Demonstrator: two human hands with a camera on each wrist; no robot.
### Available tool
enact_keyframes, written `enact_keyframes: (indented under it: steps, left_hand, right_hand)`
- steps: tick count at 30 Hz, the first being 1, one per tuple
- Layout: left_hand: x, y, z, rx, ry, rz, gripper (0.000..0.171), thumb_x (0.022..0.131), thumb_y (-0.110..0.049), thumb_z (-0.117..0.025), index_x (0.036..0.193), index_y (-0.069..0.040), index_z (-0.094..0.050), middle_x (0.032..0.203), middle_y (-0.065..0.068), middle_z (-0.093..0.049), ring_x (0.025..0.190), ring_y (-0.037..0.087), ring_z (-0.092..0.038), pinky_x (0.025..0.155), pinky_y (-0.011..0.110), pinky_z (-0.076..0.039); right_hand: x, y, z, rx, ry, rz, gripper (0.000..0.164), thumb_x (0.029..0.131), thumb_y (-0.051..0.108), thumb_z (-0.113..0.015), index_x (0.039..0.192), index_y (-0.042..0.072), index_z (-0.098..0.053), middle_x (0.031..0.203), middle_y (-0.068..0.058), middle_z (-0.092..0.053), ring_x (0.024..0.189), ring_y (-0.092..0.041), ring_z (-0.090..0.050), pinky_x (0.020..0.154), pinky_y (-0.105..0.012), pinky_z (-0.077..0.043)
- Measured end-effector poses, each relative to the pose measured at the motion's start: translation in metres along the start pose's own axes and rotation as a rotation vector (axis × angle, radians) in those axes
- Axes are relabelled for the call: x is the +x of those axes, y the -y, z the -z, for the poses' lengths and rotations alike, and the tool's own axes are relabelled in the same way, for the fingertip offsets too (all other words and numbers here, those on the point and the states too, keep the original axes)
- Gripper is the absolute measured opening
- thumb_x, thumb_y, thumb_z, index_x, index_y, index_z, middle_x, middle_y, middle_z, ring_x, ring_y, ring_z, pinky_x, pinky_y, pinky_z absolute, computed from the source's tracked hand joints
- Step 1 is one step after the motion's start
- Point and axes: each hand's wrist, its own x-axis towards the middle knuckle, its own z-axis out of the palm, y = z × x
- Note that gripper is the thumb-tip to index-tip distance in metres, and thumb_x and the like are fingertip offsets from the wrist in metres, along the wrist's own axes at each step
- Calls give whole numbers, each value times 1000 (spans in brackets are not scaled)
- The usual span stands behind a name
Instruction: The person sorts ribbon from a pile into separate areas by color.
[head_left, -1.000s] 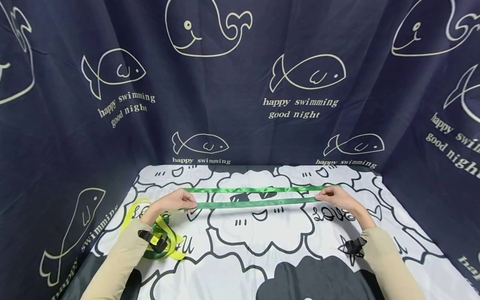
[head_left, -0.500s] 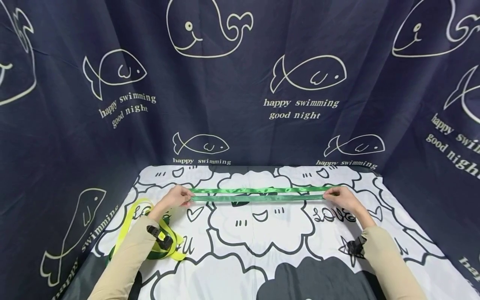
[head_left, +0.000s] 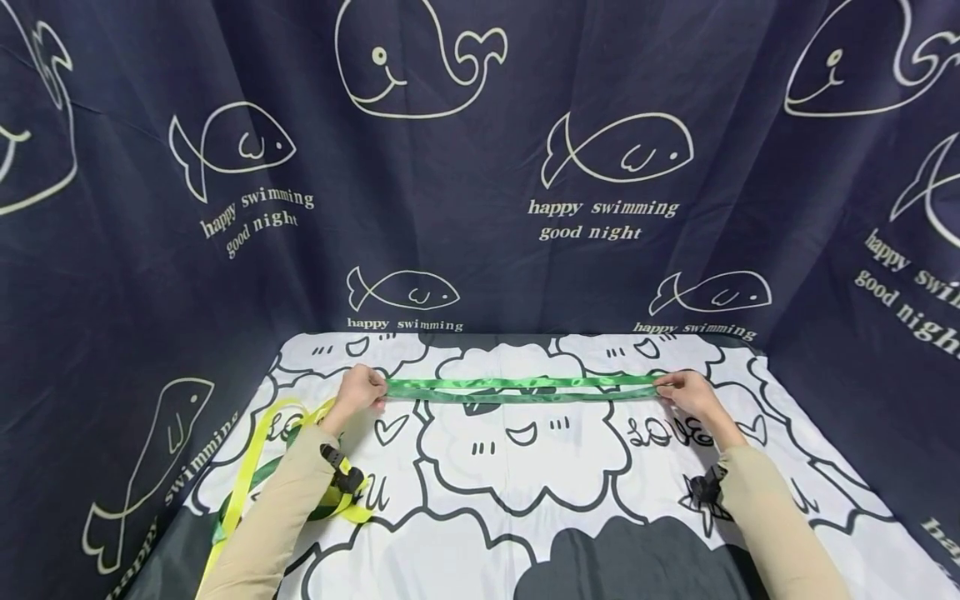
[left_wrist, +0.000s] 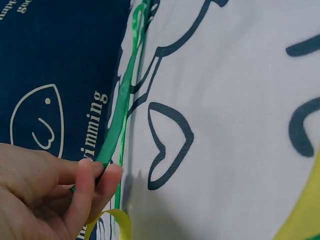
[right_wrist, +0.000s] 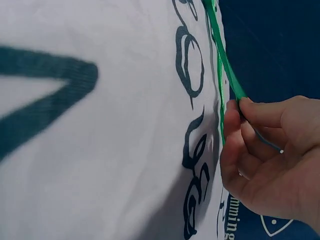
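Observation:
A dark green satin ribbon (head_left: 517,398) stretches sideways between two hands over the far part of the table. My left hand (head_left: 362,389) pinches its left end between thumb and fingers; in the left wrist view the ribbon (left_wrist: 117,115) runs up from those fingertips. At the other end, my right hand (head_left: 688,392) pinches the ribbon, and a short tail of it passes across the palm in the right wrist view. Just behind it lies a second, brighter green ribbon (head_left: 480,383), roughly parallel, partly overlapped by the held one. Its ends are hidden behind the hands.
Yellow ribbon (head_left: 246,467) and dark green ribbon (head_left: 264,472) lie loosely tangled at the left, partly under the left sleeve. A white cloth with cloud drawings (head_left: 517,458) covers the table. A navy curtain (head_left: 487,183) surrounds the back and sides.
Both hands have carried the held ribbon away from the body, close to the brighter green one. The left hand moved slightly up, the right hand slightly right, and the ribbon levelled out.

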Motion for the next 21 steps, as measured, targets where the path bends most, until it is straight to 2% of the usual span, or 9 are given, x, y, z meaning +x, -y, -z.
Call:
enact_keyframes:
  steps: [5, 9, 15, 21]
  left_hand:
    - [4, -1, -4, 105, -43, 89, 11, 81, -8, -71, 78, 2, -71, 60, 9, -69, 46, 10, -60, 51, 25, -49]
    - [7, -5, -6, 185, -43, 143, 13, 82, -13, -72, 75, -2, -70, 56, 4, -67, 47, 13, -57, 50, 26, -43]
    - [9, -9, -6, 215, -24, 168, 23, 83, -10, -64, 61, -7, -63, 47, 0, -57, 46, 14, -50, 48, 26, -37]
    - [13, -8, -10, 218, -26, 197, 36, 82, -8, -59, 49, -15, -47, 43, -3, -48, 45, 14, -43, 45, 26, -33]
  right_hand:
    - [5, -2, -2, -26, -69, -25, 30, 90, 13, -62, 108, -11, -65, 71, 0, -67, 62, -8, -59, 56, -25, -46]
    - [10, -5, 0, -56, -114, -38, 29, 88, 16, -63, 102, -9, -67, 63, 5, -65, 58, -7, -57, 55, -25, -42]
    - [11, -3, 1, -46, -112, -72, 28, 88, 16, -63, 99, -10, -66, 60, 6, -63, 57, -9, -56, 55, -26, -40]
    - [15, -5, -1, -23, -126, -99, 26, 86, 14, -62, 97, -9, -66, 60, 4, -63, 55, -7, -55, 55, -25, -40]
